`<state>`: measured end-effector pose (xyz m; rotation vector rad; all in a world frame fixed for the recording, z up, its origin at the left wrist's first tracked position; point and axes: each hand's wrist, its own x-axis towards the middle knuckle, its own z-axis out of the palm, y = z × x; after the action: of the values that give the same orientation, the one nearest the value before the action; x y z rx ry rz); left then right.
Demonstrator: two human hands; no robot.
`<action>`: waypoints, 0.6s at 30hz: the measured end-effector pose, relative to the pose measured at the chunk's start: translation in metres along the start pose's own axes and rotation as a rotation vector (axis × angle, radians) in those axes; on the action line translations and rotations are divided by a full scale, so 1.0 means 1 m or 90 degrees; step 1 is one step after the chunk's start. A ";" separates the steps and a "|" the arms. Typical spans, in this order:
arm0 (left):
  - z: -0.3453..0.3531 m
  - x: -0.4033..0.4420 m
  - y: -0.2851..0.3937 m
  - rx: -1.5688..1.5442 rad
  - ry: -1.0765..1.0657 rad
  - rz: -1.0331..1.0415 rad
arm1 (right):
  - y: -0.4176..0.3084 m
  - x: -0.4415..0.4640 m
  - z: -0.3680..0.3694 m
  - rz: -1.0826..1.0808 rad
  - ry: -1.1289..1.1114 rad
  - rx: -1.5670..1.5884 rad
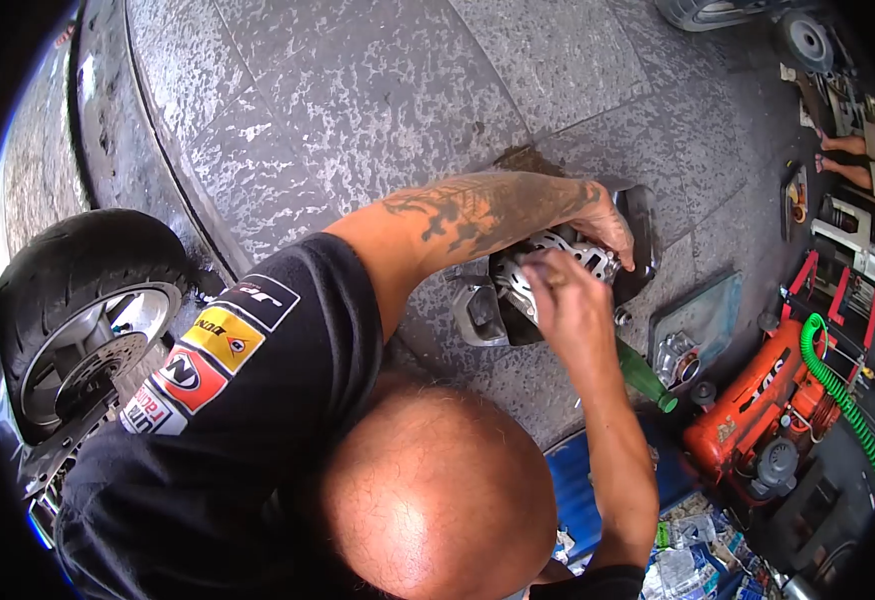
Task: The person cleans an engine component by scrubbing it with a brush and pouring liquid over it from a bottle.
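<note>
A silver metal part with several holes [562, 243], perhaps from an engine, sits over a dark container [641, 215] on the floor. My left hand [606, 228], on the tattooed arm, reaches over the far side of the part, its fingers bent down around the edge. Close above the near side is my right hand [570, 298], fingers pinched together. Whatever they hold is too small and hidden to name. Beside it lies a grey curved metal piece [479, 310]. Below my right wrist is a green bottle [646, 378].
A motorcycle wheel [93, 310] stands at left. At right are a glass jar [676, 357] on a flat tray [715, 305], an orange compressor [748, 405] and a coiled green hose [843, 400]. Another person's legs [846, 160] show at far right. Papers [693, 555] lie below.
</note>
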<state>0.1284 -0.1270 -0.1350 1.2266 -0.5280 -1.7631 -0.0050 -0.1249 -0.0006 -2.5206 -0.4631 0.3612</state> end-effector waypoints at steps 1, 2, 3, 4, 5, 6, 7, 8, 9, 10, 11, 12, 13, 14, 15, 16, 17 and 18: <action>0.000 0.006 0.002 -0.028 -0.007 -0.013 | -0.002 0.002 -0.002 -0.004 -0.034 -0.015; -0.003 0.012 0.002 -0.026 -0.012 -0.010 | -0.003 0.005 -0.006 -0.005 -0.038 -0.014; -0.002 0.011 0.001 -0.021 -0.013 -0.008 | -0.002 0.009 -0.010 0.022 0.017 -0.018; -0.002 0.011 0.001 -0.011 -0.013 -0.002 | 0.001 0.014 -0.013 0.051 0.071 -0.022; -0.003 0.011 0.001 -0.004 -0.016 0.003 | 0.005 0.019 -0.014 -0.025 0.090 -0.022; -0.002 0.011 -0.001 0.000 -0.017 0.007 | 0.003 0.019 -0.014 -0.025 0.087 -0.020; -0.004 0.012 0.001 0.007 -0.019 0.012 | 0.002 0.019 -0.014 -0.027 0.006 -0.029; -0.003 0.012 0.002 0.010 -0.021 0.016 | 0.001 0.019 -0.014 -0.029 -0.075 -0.038; -0.004 0.011 0.002 0.016 -0.022 0.018 | 0.002 0.022 -0.014 -0.029 -0.030 -0.019; -0.004 0.010 0.002 0.019 -0.024 0.020 | -0.003 0.029 -0.018 -0.019 0.028 -0.042; -0.004 0.009 0.002 0.023 -0.025 0.022 | -0.001 0.027 -0.016 -0.017 0.033 -0.039; -0.004 0.009 0.002 0.024 -0.026 0.023 | 0.001 0.023 -0.014 -0.014 0.036 -0.036; -0.006 0.009 0.001 0.024 -0.026 0.027 | 0.001 0.016 -0.012 -0.011 -0.026 0.015; -0.006 0.009 0.002 0.025 -0.027 0.030 | 0.000 0.010 -0.012 -0.009 -0.087 0.066; -0.006 0.009 0.003 0.028 -0.028 0.031 | -0.003 0.008 -0.013 -0.013 -0.129 0.014; -0.006 0.009 0.005 0.032 -0.030 0.031 | -0.003 0.008 -0.013 -0.014 -0.129 0.014; -0.005 0.008 0.004 0.035 -0.032 0.033 | 0.000 0.009 -0.012 -0.011 -0.039 0.003; -0.006 0.008 0.005 0.040 -0.033 0.033 | 0.002 0.010 -0.011 -0.010 0.050 -0.008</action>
<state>0.1349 -0.1362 -0.1375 1.2026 -0.6436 -1.7492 0.0086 -0.1278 0.0055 -2.5314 -0.4553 0.2522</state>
